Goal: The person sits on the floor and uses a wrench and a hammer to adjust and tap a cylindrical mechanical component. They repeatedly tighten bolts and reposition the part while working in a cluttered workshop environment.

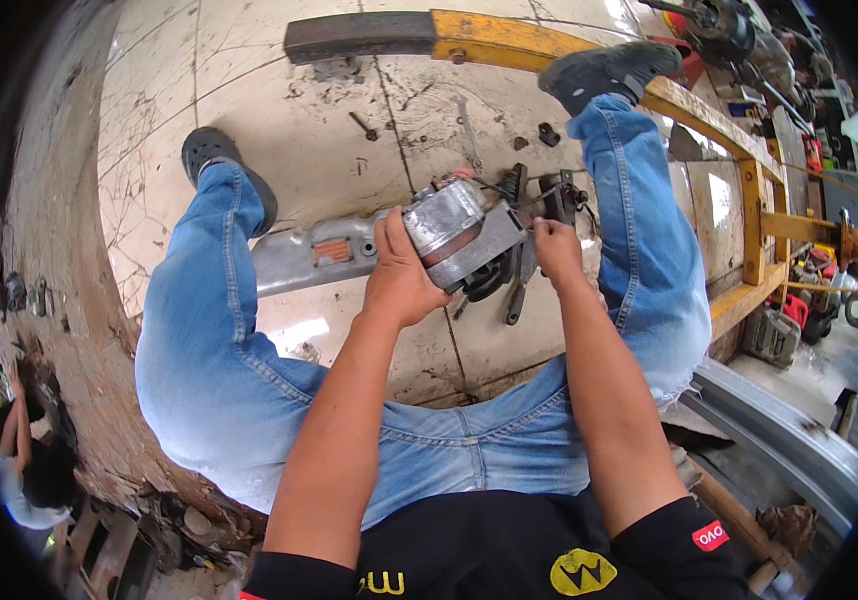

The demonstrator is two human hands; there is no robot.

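My left hand (406, 270) grips the silver alternator-like housing (441, 220), which has copper windings and a flat grey bracket (489, 240). It rests by a long cast aluminium cover (301, 257) on the tiled floor between my legs. My right hand (557, 245) is closed at the bracket's right side, pinching something too small to make out. A dark-handled tool (515, 300) lies below the bracket, and a black part with cables (561, 200) sits beyond it. A wrench (468, 130), a bolt (363, 124) and small dark pieces lie farther forward.
A yellow and dark steel beam (504, 40) crosses ahead, joining a yellow frame (749, 200) on my right. Tools, red containers and metal parts (789, 320) crowd the right side, with steel channels (769, 420). Another person (34, 480) is at the far left beside debris.
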